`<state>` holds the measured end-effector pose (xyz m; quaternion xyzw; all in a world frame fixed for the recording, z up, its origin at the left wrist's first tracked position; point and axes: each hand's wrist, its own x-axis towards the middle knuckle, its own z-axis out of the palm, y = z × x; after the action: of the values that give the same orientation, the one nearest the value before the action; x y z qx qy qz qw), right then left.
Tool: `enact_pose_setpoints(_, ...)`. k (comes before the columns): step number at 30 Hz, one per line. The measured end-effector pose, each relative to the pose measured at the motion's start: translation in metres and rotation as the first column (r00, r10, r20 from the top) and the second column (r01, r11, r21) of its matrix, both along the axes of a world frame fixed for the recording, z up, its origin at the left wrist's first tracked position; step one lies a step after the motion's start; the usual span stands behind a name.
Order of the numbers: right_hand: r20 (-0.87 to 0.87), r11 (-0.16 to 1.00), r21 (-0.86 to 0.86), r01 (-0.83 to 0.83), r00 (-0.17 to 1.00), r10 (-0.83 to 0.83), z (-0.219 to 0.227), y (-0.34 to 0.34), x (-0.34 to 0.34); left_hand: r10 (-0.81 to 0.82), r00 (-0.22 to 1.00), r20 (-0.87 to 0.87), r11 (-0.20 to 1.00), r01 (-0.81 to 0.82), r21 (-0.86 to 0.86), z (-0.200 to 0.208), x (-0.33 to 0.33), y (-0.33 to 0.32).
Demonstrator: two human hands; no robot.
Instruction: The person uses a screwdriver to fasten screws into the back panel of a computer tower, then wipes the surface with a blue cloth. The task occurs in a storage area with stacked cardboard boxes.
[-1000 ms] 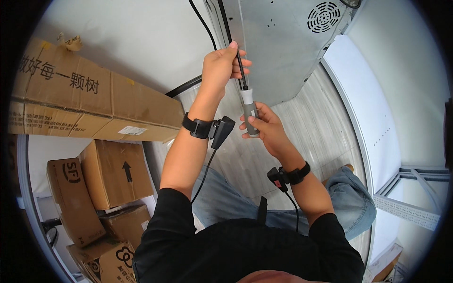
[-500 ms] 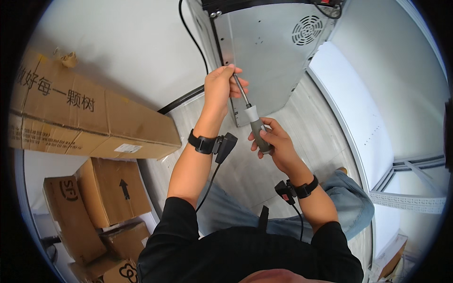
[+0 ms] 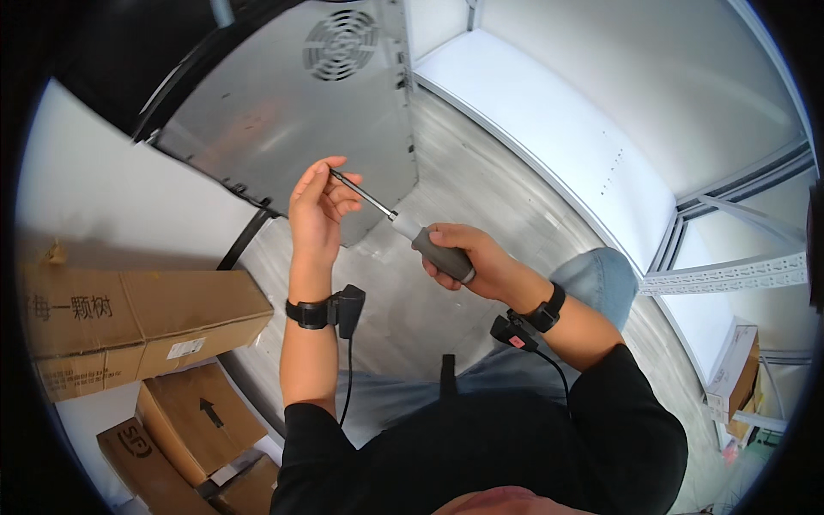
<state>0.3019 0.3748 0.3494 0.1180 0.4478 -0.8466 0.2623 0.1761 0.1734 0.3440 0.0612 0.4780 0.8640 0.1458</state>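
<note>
A screwdriver (image 3: 371,199) with a grey handle, a pale collar and a metal shaft slants between my hands, its tip up and to the left. My right hand (image 3: 476,256) is wrapped round the handle. With thumb and fingertips, my left hand (image 3: 316,210) pinches the shaft at its tip; the other fingers curl loosely. Anything small at the tip is too small to make out. Just beyond my left hand stands a grey metal panel (image 3: 292,112) of a large appliance, with a round vent. It appears apart from the screwdriver.
Cardboard boxes (image 3: 202,421) are stacked at the lower left, below a long carton (image 3: 163,313). White shelving (image 3: 549,129) runs along the right, with a perforated metal bar (image 3: 730,276). Black straps with small devices and cables sit on both wrists. Pale wood-look floor (image 3: 481,163) lies between.
My view has turned right, so the panel and boxes sit further left. The screwdriver now lies at a flatter slant. Both hands keep hold of it, the left at its tip.
</note>
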Motion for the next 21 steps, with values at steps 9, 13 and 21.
enact_pose_setpoints(9,0.038,0.992,-0.108,0.058,0.998,-0.054,-0.044,0.181,-0.017,-0.116,0.954,0.275,0.993,0.12,0.005,-0.046,-0.04,0.182)
enact_pose_setpoints(13,0.135,0.976,-0.061,0.211,0.97,-0.201,-0.06,0.267,-0.023,-0.248,0.889,0.384,0.968,0.237,0.077,-0.084,-0.073,0.298)
enact_pose_setpoints(21,0.336,0.824,-0.187,0.535,0.823,-0.458,-0.084,0.403,0.001,-0.43,0.713,0.553,0.887,0.447,0.114,-0.14,-0.097,0.498)
